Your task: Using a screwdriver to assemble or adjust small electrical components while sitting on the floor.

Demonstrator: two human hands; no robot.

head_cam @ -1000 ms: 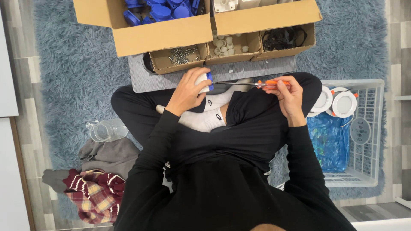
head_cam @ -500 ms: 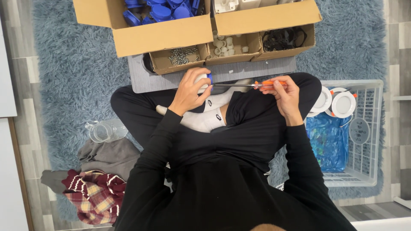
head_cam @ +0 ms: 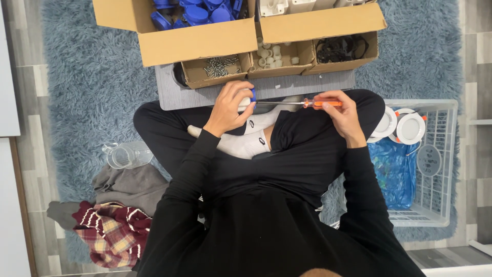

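I sit cross-legged on a shaggy blue-grey rug. My left hand is closed around a small white and blue part, mostly hidden by my fingers. My right hand grips the orange handle of a screwdriver. Its thin metal shaft runs left and its tip meets the part in my left hand. Both hands hover above my knees, just in front of a grey board.
Cardboard boxes sit on the grey board: blue parts, screws, white pieces, black cables. A white wire basket at right holds round white discs and a blue bag. A clear jar and clothes lie at left.
Both hands shifted slightly. The screwdriver stays held level against the part, with the right hand's grip on the handle adjusted a little.
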